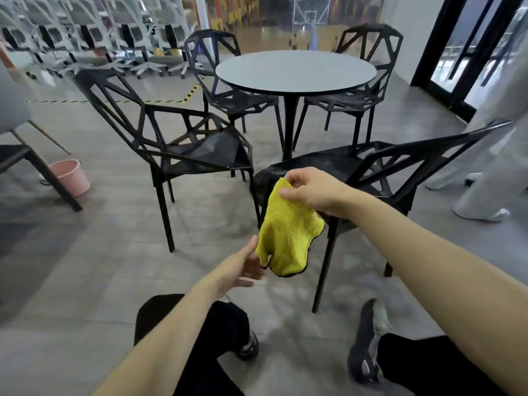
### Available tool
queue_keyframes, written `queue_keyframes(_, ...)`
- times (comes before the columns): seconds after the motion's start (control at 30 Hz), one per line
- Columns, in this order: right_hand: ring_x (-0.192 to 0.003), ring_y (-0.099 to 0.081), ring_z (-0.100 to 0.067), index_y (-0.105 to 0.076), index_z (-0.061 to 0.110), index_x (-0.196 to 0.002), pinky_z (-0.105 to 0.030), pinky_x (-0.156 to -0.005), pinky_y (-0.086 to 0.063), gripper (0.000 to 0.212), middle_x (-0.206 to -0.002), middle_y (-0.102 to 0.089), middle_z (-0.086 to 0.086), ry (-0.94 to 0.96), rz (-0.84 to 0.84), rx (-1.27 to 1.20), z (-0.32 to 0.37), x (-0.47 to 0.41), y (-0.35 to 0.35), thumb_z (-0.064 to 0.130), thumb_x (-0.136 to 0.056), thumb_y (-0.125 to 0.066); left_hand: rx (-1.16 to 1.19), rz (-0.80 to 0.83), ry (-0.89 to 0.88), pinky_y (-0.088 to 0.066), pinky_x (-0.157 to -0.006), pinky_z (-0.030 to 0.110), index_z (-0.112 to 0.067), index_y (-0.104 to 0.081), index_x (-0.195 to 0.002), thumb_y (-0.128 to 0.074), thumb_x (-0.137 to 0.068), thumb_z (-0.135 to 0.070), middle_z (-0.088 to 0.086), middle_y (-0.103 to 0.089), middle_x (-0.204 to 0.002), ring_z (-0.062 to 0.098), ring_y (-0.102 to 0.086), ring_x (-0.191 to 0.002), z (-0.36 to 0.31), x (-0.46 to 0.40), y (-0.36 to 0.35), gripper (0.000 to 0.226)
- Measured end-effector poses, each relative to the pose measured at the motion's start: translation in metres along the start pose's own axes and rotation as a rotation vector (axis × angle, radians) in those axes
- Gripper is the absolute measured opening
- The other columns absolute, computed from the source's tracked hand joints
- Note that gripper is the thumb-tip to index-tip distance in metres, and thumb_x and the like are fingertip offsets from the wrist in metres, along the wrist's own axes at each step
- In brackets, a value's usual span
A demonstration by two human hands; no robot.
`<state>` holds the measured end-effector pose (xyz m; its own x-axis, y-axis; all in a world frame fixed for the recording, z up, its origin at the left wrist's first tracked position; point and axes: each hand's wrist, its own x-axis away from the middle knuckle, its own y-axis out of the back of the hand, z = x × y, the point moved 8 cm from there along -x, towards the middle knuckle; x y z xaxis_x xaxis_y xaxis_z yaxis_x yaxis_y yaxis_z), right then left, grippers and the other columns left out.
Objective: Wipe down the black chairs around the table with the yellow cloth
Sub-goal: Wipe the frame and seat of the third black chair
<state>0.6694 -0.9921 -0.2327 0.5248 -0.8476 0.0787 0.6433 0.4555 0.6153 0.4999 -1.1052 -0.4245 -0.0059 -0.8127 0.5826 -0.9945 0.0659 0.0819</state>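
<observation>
**Yellow cloth held up in front of the nearest black chair**

Grey floor (pixel 94 252) carries everything here. On it stands a round table (pixel 295 70) with a pale grey top and a single dark leg, and four black chairs of angular open framework stand round it. Two far chairs, one at the left (pixel 213 52) and one at the right (pixel 371 50), are tucked close to the table's far edge. A third chair (pixel 160 132) stands at the table's near left, turned partly away from it. The nearest chair (pixel 380 172) sits at the table's near right edge, its seat facing left.

A row of white office chairs (pixel 85 30) lines the far left of the room, and a pink bucket (pixel 70 177) stands on the floor at the left.

The yellow cloth (pixel 288 235) hangs in the air in front of the nearest chair's seat corner, dark-edged along its bottom hem. The right hand (pixel 311 192) pinches its top edge between thumb and curled fingers. The left hand (pixel 243 265) is relaxed and palm-up just beside the cloth's lower left corner, fingers straight, gripping nothing.
</observation>
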Motion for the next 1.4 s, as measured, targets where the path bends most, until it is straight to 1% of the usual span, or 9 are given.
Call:
queue_keyframes(0.17, -0.105, -0.075, -0.036, -0.076, 0.014, -0.101, -0.058, -0.101, -0.057, 0.044, -0.107, -0.077, -0.017, -0.071, -0.096, -0.290, -0.011, -0.003, 0.002, 0.050, -0.076, -0.076, 0.746, 0.012, -0.188, -0.044, -0.120, 0.051, -0.022, -0.067, -0.143, -0.060, -0.096, -0.072, 0.005, -0.075, -0.136, 0.032, -0.069, -0.129, -0.037, 0.005, -0.003, 0.068)
queue_keyframes(0.3, -0.075, -0.070, -0.022, -0.078, 0.011, -0.093, -0.031, -0.063, -0.057, 0.014, -0.084, -0.074, -0.005, -0.091, -0.345, -0.295, -0.021, 0.008, 0.029, 0.025, -0.090, -0.081, 0.865, 0.047, -0.340, -0.052, -0.097, 0.040, -0.011, -0.080, -0.120, -0.054, -0.107, -0.033, 0.010, -0.079, -0.118, 0.024, -0.077, -0.103, -0.080, 0.015, 0.012, 0.037)
queue_keyframes(0.37, -0.064, -0.063, -0.009, -0.078, 0.013, -0.089, -0.020, -0.052, -0.047, 0.009, -0.077, -0.070, 0.003, -0.080, -0.421, -0.284, -0.024, 0.018, 0.039, 0.021, -0.089, -0.082, 0.725, 0.051, -0.351, -0.055, -0.092, 0.039, -0.009, -0.080, -0.113, -0.054, -0.105, -0.018, 0.012, -0.079, -0.116, 0.024, -0.078, -0.102, -0.096, 0.016, 0.022, 0.029)
queue_keyframes(0.5, -0.095, -0.065, -0.008, -0.072, 0.026, -0.083, -0.024, -0.086, -0.052, 0.017, -0.105, -0.066, 0.009, 0.029, -0.558, 0.012, -0.020, 0.046, 0.058, 0.036, -0.086, -0.085, 0.206, -0.072, -0.325, -0.067, -0.080, 0.040, -0.003, -0.075, -0.119, -0.073, -0.093, 0.002, 0.021, -0.077, -0.123, 0.031, -0.078, -0.107, -0.133, 0.010, 0.045, 0.027)
queue_keyframes(0.7, -0.068, -0.058, -0.013, -0.055, 0.026, -0.085, -0.029, -0.066, -0.048, 0.026, -0.073, -0.063, 0.005, 0.140, -0.614, -0.089, -0.024, 0.097, 0.057, 0.041, -0.102, -0.068, -0.228, -0.452, -0.298, -0.064, -0.073, 0.042, 0.000, -0.059, -0.137, -0.105, -0.057, -0.051, 0.022, -0.072, -0.117, 0.030, -0.076, -0.103, -0.203, -0.002, 0.066, 0.105)
queue_keyframes(0.87, -0.071, -0.060, -0.009, -0.060, 0.025, -0.086, -0.028, -0.067, -0.047, 0.024, -0.072, -0.064, 0.009, -0.006, -0.787, 0.003, -0.072, 0.127, 0.092, 0.042, -0.098, -0.071, -0.785, -0.303, -0.733, -0.056, -0.098, 0.039, -0.024, -0.072, -0.117, -0.067, -0.102, -0.053, -0.009, -0.076, -0.102, 0.012, -0.070, -0.095, -0.267, -0.004, -0.060, 0.033)
queue_keyframes(1.07, -0.081, -0.061, -0.022, -0.056, 0.016, -0.096, -0.038, -0.070, -0.042, 0.022, -0.082, -0.065, 0.007, -0.219, -0.870, -0.095, -0.122, 0.135, 0.123, 0.036, -0.106, -0.060, -0.945, -0.109, -0.745, -0.047, -0.081, 0.039, -0.016, -0.077, -0.110, -0.037, -0.113, -0.056, -0.004, -0.075, -0.093, 0.018, -0.068, -0.093, -0.277, -0.031, -0.146, 0.056)
queue_keyframes(1.23, -0.072, -0.061, -0.014, -0.056, 0.017, -0.089, -0.025, -0.060, -0.046, 0.029, -0.078, -0.066, 0.002, -0.262, -0.743, -0.107, -0.125, 0.098, 0.089, 0.041, -0.101, -0.066, -0.990, -0.237, -0.683, -0.055, -0.094, 0.036, -0.030, -0.076, -0.117, -0.058, -0.106, -0.039, -0.007, -0.077, -0.114, 0.016, -0.070, -0.106, -0.246, -0.073, -0.080, 0.023)
queue_keyframes(1.4, -0.057, -0.051, -0.017, -0.049, 0.014, -0.065, -0.034, -0.056, -0.045, 0.068, -0.059, -0.053, 0.007, -0.464, -0.723, -0.226, -0.158, 0.055, 0.028, 0.074, -0.076, -0.078, -1.243, -0.242, -0.575, -0.055, -0.102, 0.041, -0.025, -0.068, -0.132, -0.068, -0.099, -0.042, -0.003, -0.073, -0.125, 0.022, -0.067, -0.120, -0.197, -0.139, -0.025, 0.037)
